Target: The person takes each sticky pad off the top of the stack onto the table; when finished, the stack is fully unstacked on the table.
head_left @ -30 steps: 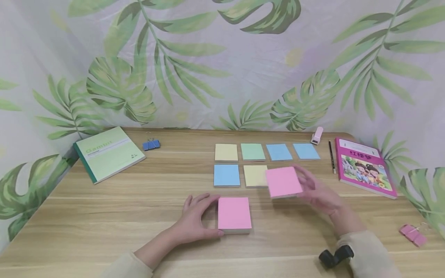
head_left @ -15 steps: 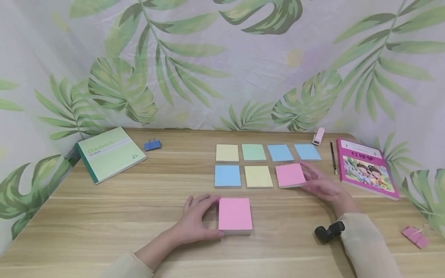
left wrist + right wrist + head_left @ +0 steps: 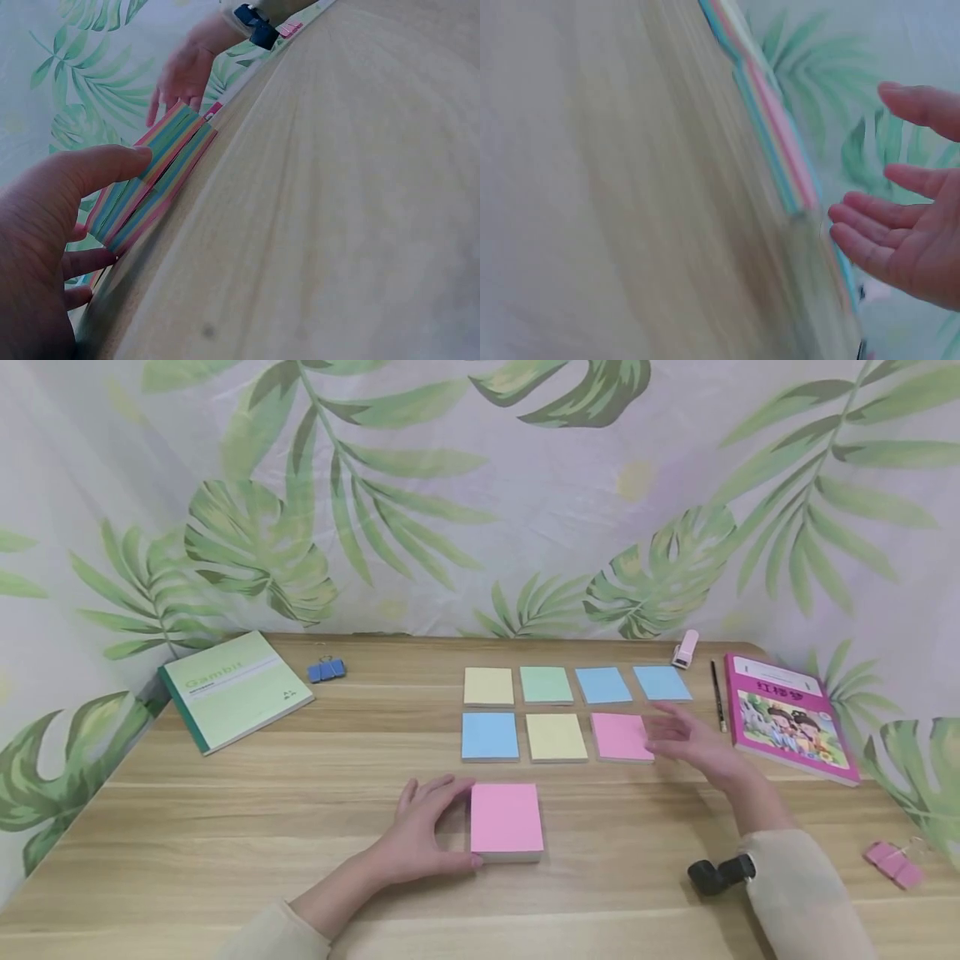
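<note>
My left hand (image 3: pixel 423 839) grips the left side of a thick stack of sticky notes (image 3: pixel 506 820) with a pink top. In the left wrist view, the thumb (image 3: pixel 124 166) lies on the striped edges of the sticky-note stack (image 3: pixel 161 176), with fingers on its far side. Beyond it, a pink sticky-note pad (image 3: pixel 622 737) lies flat at the right end of the front row. Just right of that pad hovers my right hand (image 3: pixel 701 747), fingers spread and holding nothing; whether a fingertip still touches the pad is hard to tell.
Beside the pink pad lie a yellow pad (image 3: pixel 557 737) and a blue pad (image 3: pixel 490 736); several more form a row behind. A notebook (image 3: pixel 240 692) and blue binder clip (image 3: pixel 327 670) are left. A stapler (image 3: pixel 685 649), pencil (image 3: pixel 717 695), book (image 3: pixel 791 718) and pink clip (image 3: pixel 894 863) are right.
My right hand carried the pink pad back, set it down at the right end of the front row and let go, drawing slightly right. My left hand stayed on the stack.
</note>
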Demonstrator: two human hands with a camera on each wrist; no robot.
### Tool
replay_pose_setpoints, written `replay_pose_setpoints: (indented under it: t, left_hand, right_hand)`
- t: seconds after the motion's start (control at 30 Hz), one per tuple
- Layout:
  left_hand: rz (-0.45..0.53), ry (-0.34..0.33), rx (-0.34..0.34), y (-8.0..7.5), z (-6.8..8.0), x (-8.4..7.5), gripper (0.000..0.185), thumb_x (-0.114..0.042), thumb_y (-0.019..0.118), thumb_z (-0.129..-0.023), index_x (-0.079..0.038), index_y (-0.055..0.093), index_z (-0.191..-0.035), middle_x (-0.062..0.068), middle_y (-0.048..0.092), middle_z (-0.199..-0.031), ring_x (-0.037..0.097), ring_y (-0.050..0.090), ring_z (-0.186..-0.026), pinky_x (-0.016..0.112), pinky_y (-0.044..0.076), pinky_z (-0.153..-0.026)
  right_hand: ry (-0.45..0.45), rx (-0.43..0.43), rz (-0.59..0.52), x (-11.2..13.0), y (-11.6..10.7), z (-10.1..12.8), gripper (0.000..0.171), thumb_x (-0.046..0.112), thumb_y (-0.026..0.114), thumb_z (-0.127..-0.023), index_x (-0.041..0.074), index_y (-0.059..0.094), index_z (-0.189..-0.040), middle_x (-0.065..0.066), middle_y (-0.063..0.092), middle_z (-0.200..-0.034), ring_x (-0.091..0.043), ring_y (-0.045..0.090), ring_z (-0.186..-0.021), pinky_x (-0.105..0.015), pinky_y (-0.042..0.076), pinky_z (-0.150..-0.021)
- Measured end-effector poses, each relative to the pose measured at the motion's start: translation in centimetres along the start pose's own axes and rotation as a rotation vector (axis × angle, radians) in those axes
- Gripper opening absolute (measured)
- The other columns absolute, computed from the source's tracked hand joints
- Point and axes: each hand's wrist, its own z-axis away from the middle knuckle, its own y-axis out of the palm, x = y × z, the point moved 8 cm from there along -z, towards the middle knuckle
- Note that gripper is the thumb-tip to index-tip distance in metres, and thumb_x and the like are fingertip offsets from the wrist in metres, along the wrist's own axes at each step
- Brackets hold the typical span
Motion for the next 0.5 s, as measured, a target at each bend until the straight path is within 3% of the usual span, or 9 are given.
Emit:
replay_pose_setpoints:
  t: [0.13,0.27,0.37,0.5]
  left_hand:
    - [0.006,0.004,0.005,0.0,0.0,0.0,0.087,-0.052,0.071,-0.058,-0.009,0.04,-0.128,-0.001,0.044,-0.125,0.025,0.024,-0.122,0.047,-0.002,-0.099]
    - [0.012,0.004,0.009,0.0,0.0,0.1,0.087,-0.052,0.071,-0.058,-0.01,0.039,-0.128,-0.001,0.043,-0.125,0.025,0.023,-0.123,0.044,0.002,-0.1]
    - [0.013,0.003,0.011,0.1,0.0,0.2,0.088,-0.053,0.07,-0.058,-0.01,0.039,-0.128,-0.001,0.043,-0.126,0.024,0.023,-0.123,0.042,0.004,-0.1]
    - [0.007,-0.011,0.013,0.1,-0.1,0.3,0.088,-0.054,0.07,-0.057,-0.012,0.039,-0.128,-0.001,0.042,-0.127,0.024,0.023,-0.123,0.043,0.008,-0.1]
  right_hand:
    - [-0.084,0.061,0.007,2.2,3.2,0.8,0.065,0.01,0.059,-0.081,0.007,0.023,-0.134,-0.022,0.032,-0.13,-0.038,0.036,-0.113,-0.042,0.037,-0.087]
    - [-0.181,0.233,-0.052,3.6,8.0,1.3,0.065,0.0,0.059,-0.078,0.002,0.024,-0.133,-0.026,0.034,-0.126,-0.04,0.038,-0.11,-0.04,0.038,-0.086]
    - [-0.211,0.345,-0.084,4.2,11.4,1.6,0.067,-0.003,0.06,-0.076,-0.002,0.023,-0.132,-0.027,0.034,-0.125,-0.04,0.038,-0.109,-0.043,0.037,-0.087]
    - [-0.199,0.392,-0.049,4.3,14.3,1.5,0.071,0.002,0.064,-0.075,0.0,0.023,-0.133,-0.021,0.036,-0.124,-0.034,0.04,-0.109,-0.042,0.038,-0.086]
